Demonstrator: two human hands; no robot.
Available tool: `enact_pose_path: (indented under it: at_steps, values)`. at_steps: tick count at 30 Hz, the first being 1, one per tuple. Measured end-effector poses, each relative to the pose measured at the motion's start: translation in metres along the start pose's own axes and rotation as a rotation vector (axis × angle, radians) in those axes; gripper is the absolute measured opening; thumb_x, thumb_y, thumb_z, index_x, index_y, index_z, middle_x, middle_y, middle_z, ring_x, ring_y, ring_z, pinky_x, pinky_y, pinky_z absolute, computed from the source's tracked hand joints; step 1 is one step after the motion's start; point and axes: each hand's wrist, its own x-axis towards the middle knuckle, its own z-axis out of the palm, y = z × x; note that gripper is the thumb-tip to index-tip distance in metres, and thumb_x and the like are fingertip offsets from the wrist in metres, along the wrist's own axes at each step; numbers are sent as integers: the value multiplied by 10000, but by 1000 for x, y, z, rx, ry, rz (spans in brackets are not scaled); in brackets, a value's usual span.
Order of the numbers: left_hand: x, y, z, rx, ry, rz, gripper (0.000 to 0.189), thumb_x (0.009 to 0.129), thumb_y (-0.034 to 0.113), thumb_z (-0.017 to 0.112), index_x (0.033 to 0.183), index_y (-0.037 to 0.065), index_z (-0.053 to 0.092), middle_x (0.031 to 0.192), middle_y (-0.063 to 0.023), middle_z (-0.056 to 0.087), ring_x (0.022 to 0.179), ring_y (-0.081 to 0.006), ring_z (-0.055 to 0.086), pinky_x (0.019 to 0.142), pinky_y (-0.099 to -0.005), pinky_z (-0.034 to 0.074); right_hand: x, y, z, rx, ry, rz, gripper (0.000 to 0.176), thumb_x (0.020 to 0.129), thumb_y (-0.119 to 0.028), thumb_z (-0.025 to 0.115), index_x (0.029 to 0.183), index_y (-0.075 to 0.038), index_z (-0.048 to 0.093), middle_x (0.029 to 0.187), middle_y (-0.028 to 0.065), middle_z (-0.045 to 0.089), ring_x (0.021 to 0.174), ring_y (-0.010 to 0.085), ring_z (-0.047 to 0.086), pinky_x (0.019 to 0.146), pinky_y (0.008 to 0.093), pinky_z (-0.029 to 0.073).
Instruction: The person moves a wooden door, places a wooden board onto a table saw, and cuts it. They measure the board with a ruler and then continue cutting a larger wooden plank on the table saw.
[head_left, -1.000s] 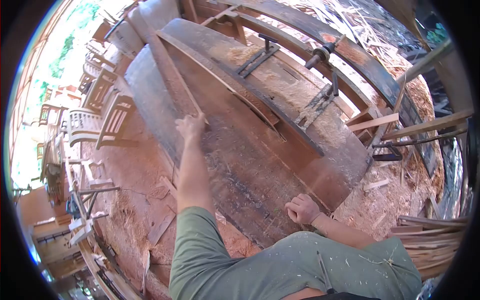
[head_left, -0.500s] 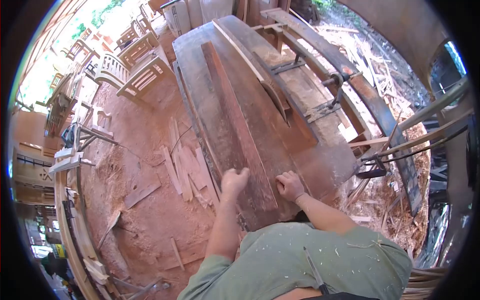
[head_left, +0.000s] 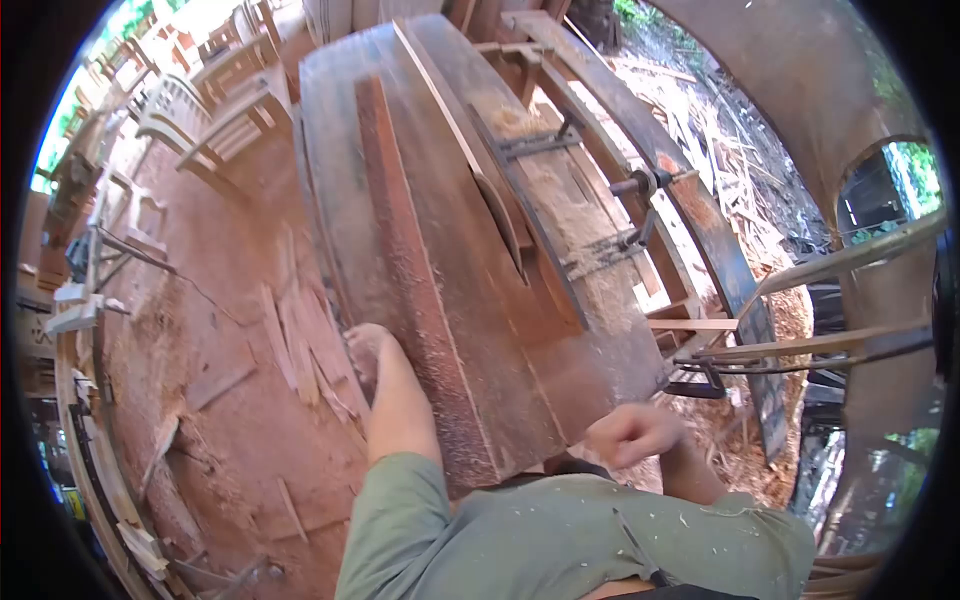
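My left hand (head_left: 368,352) is at the left edge of the worktable (head_left: 535,375); its fingers point down, blurred and partly hidden. Near the table's front right corner, my right hand (head_left: 632,435) is raised with its fingers curled in, and nothing shows in it. Between the two hands, a long reddish plank (head_left: 415,270) dusted with sawdust lies lengthwise on the tabletop. To its right are a narrow pale strip (head_left: 438,98) and a dark curved piece (head_left: 498,222) standing up from the surface.
A clamp (head_left: 640,184) and a frame with sawdust are on the table's right side. Beyond it runs a long board (head_left: 705,215). Wood offcuts (head_left: 300,345) lie on the floor at left, with wooden chairs (head_left: 235,110) behind. Poles (head_left: 850,250) reach in from the right.
My left hand has moved from the tabletop beside the plank to the table's left edge. My right hand has lifted off the table and shifted right and nearer. The view has shifted.
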Motion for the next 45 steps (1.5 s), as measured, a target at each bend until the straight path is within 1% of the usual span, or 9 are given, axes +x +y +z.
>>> enact_pose_path:
  at_steps: [4, 9, 17, 20, 24, 31, 37, 42, 45]
  values:
    - [2, -1, -10, 6, -165, 0, 568, 994, 376, 286, 1021, 55, 753, 1069, -146, 733, 1048, -342, 681, 965, -544, 436, -16, -64, -85, 15, 241, -727, 342, 858, -293, 723, 664, -25, 636, 693, 102, 603, 626, 258, 509, 607, 396, 385]
    - [4, -5, -16, 39, -236, -14, 565, 991, 376, 289, 1021, 55, 753, 1067, -142, 733, 1050, -339, 681, 969, -536, 439, 63, -124, -219, 74, 821, -836, 303, 1001, -234, 540, 751, -87, 453, 700, 3, 361, 647, 145, 341, 661, 318, 335]
    - [-4, 6, -36, 154, -177, -12, 562, 986, 346, 278, 1026, 36, 746, 1071, -146, 732, 1046, -325, 686, 979, -513, 445, 298, -135, -398, -397, 1023, -218, 213, 880, -295, 701, 921, -90, 661, 722, -63, 531, 674, 34, 495, 620, 248, 438]
    - [-2, 4, -30, 138, -225, -17, 567, 984, 334, 271, 1001, 27, 748, 1070, -153, 730, 1014, -331, 694, 957, -514, 456, 367, -96, -466, -953, 969, -150, 619, 754, -546, 733, 959, 38, 740, 975, 259, 709, 954, 362, 696, 866, 403, 540]
    - [-1, 4, -23, 156, -184, -44, 573, 980, 334, 273, 968, 18, 751, 1037, -164, 732, 985, -340, 697, 931, -495, 471, 410, -100, -455, -1652, 853, 443, 679, 729, -579, 743, 1041, 24, 731, 1073, 250, 699, 1060, 371, 662, 924, 413, 522]
    - [5, 5, -17, 170, -213, -34, 594, 995, 367, 279, 982, -15, 734, 1031, -210, 720, 993, -378, 681, 915, -509, 468, 451, -123, -465, -1477, 552, 817, 536, 711, -419, 742, 1045, 0, 740, 1144, 233, 688, 1072, 357, 662, 915, 422, 525]
    - [3, 6, -20, 198, -229, -22, 608, 994, 371, 269, 1007, -31, 725, 1035, -223, 714, 1021, -389, 669, 928, -505, 467, 489, -49, -558, -1561, 1359, 104, 634, 757, -569, 698, 992, 19, 745, 1062, 278, 692, 1035, 355, 680, 899, 434, 519]
    - [3, 5, -17, 190, -229, -6, 610, 994, 364, 261, 1006, -34, 723, 1049, -221, 713, 1027, -386, 668, 927, -501, 470, 473, -75, -544, -1719, 480, 707, 716, 682, -630, 748, 976, 23, 743, 1003, 214, 720, 935, 335, 693, 841, 418, 531]
    - [1, 5, -19, 185, -208, 0, 610, 993, 359, 260, 990, -36, 725, 1049, -220, 713, 1015, -386, 671, 925, -502, 471, 454, -93, -506, -1552, 442, 797, 663, 668, -547, 765, 976, 39, 735, 967, 210, 723, 891, 333, 698, 821, 420, 531]
